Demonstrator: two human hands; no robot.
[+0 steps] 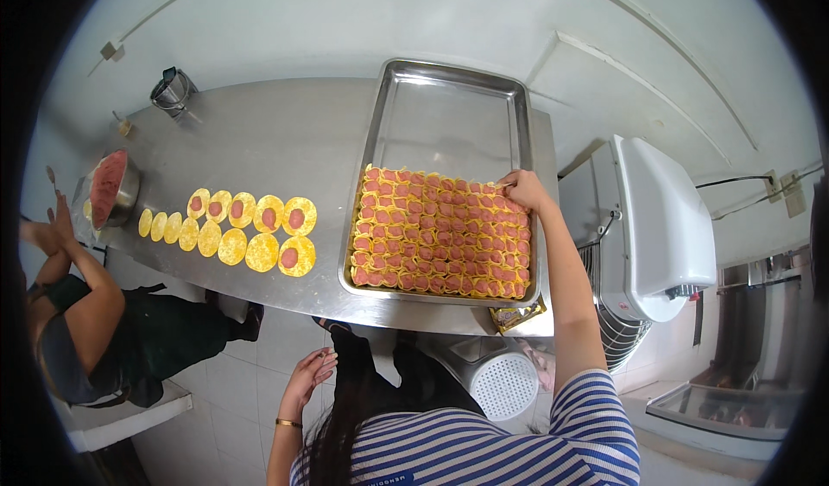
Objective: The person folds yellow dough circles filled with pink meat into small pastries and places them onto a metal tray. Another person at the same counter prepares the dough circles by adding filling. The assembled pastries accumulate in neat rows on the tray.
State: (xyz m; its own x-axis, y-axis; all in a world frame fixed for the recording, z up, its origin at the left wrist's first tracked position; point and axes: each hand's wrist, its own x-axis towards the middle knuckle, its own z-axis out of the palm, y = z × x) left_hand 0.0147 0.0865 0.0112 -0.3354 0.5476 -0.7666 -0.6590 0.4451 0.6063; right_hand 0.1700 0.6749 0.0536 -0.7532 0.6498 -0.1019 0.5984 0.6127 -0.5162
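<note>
A large steel tray [449, 123] stands on the table, its near part packed with rows of small yellow-wrapped dumplings [440, 240] topped with pink meat filling. My right hand [523, 190] reaches over the tray's right rim, fingers closed at a dumpling at the right end of the farthest row. The fingertips partly hide that dumpling. Down in front of the table edge hangs my left hand [313, 375], fingers loosely bent and nothing in them. Left of the tray lie two lines of round yellow wrappers [232, 247]; several carry a lump of pink filling [268, 218].
At the far left a co-worker's hands [56, 227] are beside a steel bowl [126, 188] of pink filling. A metal pail [174, 93] stands at the back of the steel table [285, 132]. A white machine [661, 227] is on the right; a stool [504, 386] is below.
</note>
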